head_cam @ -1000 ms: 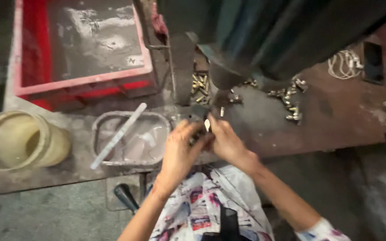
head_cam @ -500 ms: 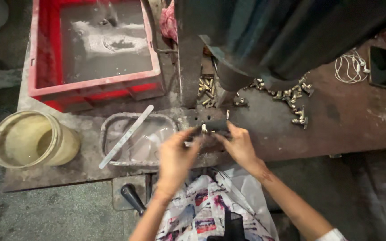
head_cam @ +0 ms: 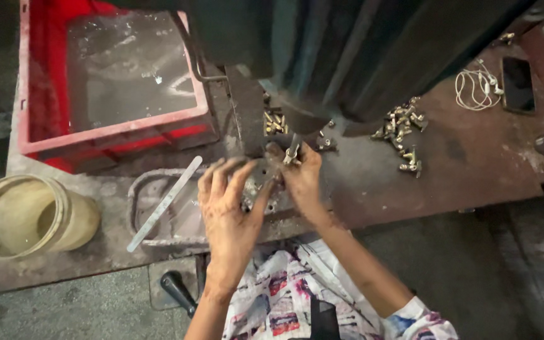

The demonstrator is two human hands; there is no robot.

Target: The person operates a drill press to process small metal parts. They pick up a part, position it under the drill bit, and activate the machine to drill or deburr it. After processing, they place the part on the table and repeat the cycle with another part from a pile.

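Observation:
My right hand point(head_cam: 301, 178) pinches a small brass fitting point(head_cam: 291, 155) just under the dark machine head point(head_cam: 347, 56), above a perforated metal plate point(head_cam: 271, 196). My left hand point(head_cam: 229, 211) hovers over that plate with fingers spread and nothing in it. More brass fittings point(head_cam: 274, 121) lie in a small heap just behind my hands on the rusty work table point(head_cam: 467, 170).
A red crate point(head_cam: 114, 132) of cloudy liquid stands at the back left, a yellowish bucket point(head_cam: 26, 217) at the left edge. A flat metal strip point(head_cam: 164, 203) lies across a shallow metal tray point(head_cam: 152, 214). Another heap of fittings point(head_cam: 403, 132), a white cable point(head_cam: 476, 88) and a phone point(head_cam: 517, 85) lie right.
My left hand has opened and drawn back from the plate, fingers now spread. My right hand has lifted the fitting up toward the machine head.

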